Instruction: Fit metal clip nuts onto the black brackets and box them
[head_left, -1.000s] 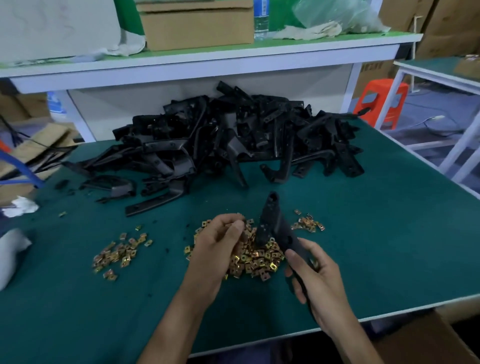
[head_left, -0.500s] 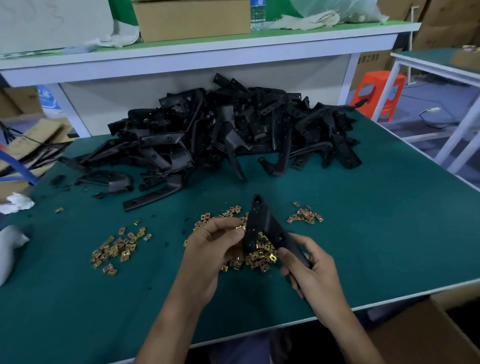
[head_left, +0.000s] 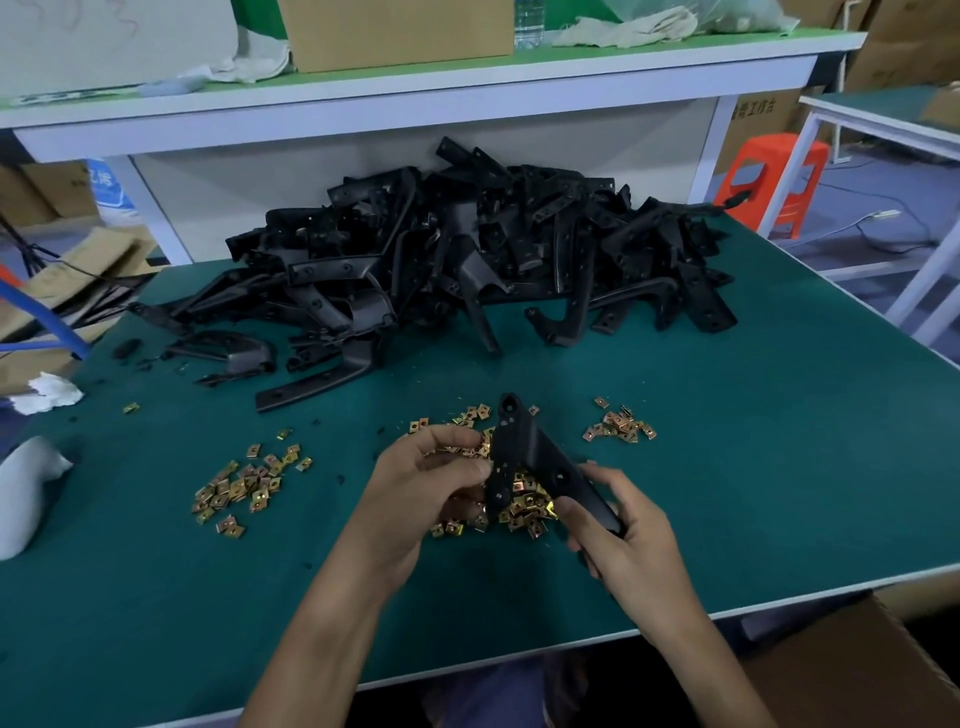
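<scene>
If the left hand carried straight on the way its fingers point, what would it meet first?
The black bracket gripped by the right hand; the left hand seems nearly touching its edge.

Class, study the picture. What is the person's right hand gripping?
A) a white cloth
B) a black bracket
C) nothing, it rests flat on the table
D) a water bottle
B: the right hand curls its fingers round the lower end of the black bracket, raised over the heap of clip nuts.
</scene>
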